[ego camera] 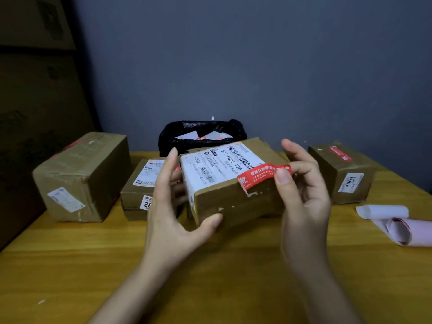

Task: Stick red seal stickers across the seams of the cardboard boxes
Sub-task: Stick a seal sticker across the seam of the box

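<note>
The left hand gripped a cardboard box from its left end — thumb curled under the near lower edge, fingers spread up behind the far side — and held it tilted above the table. A white shipping label covered most of the box's upper face. The right hand was at the box's right end, its thumb and a forefinger pinching the right tip of a red seal sticker. The sticker ran from that pinch leftward across the top edge of the box, its left end folded down onto the brown front face; whether it was fully pressed flat could not be told. The other right fingers stood loosely raised behind the box.

Around them on the table sat three more boxes: a large one at the far left, a smaller one just behind the left hand, and another to the right bearing a red sticker on top. A curled roll of sticker backing paper lay near the right edge. Behind the held box stood a black plastic bag with paper scraps inside.
</note>
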A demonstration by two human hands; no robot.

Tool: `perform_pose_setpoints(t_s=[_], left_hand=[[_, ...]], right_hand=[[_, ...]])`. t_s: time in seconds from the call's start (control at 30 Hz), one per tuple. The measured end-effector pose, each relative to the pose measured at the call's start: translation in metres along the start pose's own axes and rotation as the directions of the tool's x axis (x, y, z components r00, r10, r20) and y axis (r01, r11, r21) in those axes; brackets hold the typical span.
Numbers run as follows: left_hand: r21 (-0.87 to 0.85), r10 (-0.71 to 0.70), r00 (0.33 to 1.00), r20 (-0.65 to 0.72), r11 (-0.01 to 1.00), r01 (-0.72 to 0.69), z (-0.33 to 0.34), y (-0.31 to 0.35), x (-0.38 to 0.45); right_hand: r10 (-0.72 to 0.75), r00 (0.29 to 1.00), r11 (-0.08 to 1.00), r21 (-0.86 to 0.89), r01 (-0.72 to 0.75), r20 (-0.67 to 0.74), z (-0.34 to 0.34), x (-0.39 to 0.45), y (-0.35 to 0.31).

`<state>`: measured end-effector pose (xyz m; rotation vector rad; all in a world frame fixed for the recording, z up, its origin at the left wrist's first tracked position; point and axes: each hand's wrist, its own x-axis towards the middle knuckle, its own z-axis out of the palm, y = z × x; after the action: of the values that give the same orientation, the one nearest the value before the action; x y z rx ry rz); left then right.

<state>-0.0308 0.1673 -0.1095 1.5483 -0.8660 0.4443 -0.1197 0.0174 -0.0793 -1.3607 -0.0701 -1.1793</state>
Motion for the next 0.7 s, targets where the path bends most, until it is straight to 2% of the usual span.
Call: perform_pose_setpoints(t_s=[0.1, 0.23, 0.33, 0.43, 0.57, 0.7], left_hand=[[-0.078, -0.165, 0.985, 0.048, 0.983, 0.168, -0.001, 0.011, -0.006], [-0.113, -0.336, 0.931, 0.142, 0.929, 0.352, -0.004, 0.009, -0.015], [0.078, -0.46, 0.86, 0.221, 0.887, 0.455, -0.006, 0.012, -0.022], [0.288, -0.596, 0.746, 0.297, 0.801, 0.525, -0.009, 0.015, -0.025], [0.482, -0.693, 0.638, 0.335, 0.708, 0.516, -0.005, 0.019, -0.024], [0.627, -0.743, 0.589, 0.318, 0.631, 0.458, -0.003, 0.018, -0.018]], right_hand=[[0.166, 0.985, 0.985, 0.034, -0.168, 0.058, -0.005, -0.001, -0.011], [0.351, 0.936, 0.931, 0.099, -0.351, 0.016, -0.011, 0.0, -0.017], [0.432, 0.901, 0.896, 0.124, -0.427, -0.022, -0.014, -0.003, -0.02], [0.48, 0.872, 0.872, 0.156, -0.464, -0.094, -0.019, -0.007, -0.018], [0.5, 0.854, 0.866, 0.087, -0.492, -0.146, -0.024, -0.011, -0.009], [0.514, 0.844, 0.856, 0.021, -0.517, -0.151, -0.028, -0.016, 0.001]])
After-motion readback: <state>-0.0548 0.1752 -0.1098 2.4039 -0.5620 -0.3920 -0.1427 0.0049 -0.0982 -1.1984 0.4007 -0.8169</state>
